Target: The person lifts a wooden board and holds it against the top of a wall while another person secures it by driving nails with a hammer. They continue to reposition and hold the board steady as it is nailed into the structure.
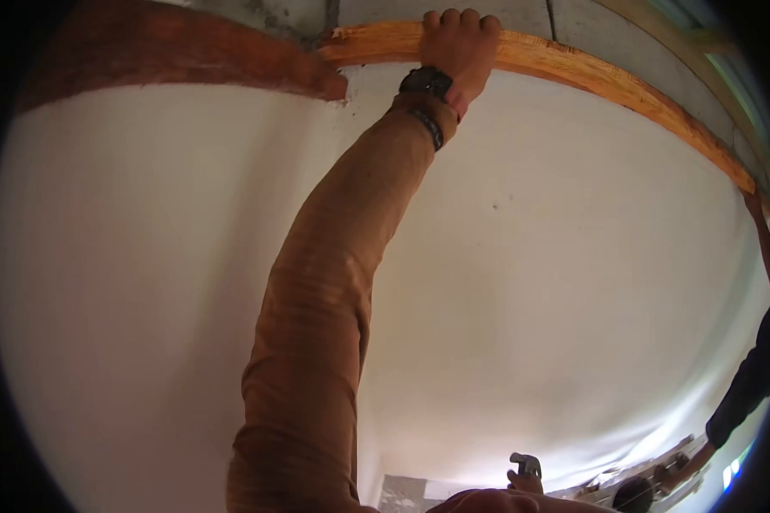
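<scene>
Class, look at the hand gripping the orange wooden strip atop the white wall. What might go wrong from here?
1. The left hand has its fingers hooked over the wooden strip, whose ragged end looks splintery: a splinter or pinch is possible.
2. The strip sits overhead; if it loosens, it may drop.
3. The right hand holds a metal tool while another person works nearby; a swing might reach them.

The left arm reaches straight up, the left hand with fingers curled tight; the right hand sits low, barely visible.
</scene>
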